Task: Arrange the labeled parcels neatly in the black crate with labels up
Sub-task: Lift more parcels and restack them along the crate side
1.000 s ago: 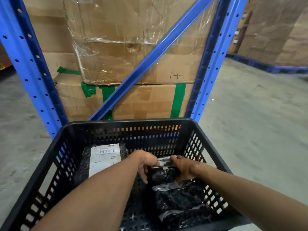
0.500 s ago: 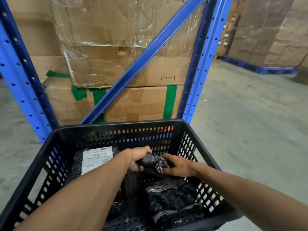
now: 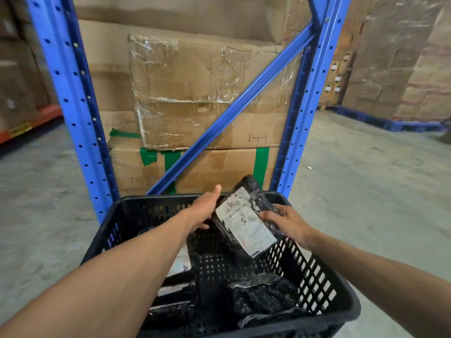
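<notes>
Parcel (image 3: 246,225), black poly bag, label showing, held tilted above the black crate (image 3: 324,284) at frame centre, right hand (image 3: 285,222) pinching its edge, left hand (image 3: 203,211) open beside; looks light, soft, slippery — grip both long edges.

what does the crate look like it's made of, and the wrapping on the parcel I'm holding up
The black crate: apparently moulded plastic, matte, with a regular grid of slots in its walls and floor. The raised parcel: seemingly thin black plastic film, glossy and crinkled, bearing a white label, probably paper.
</notes>
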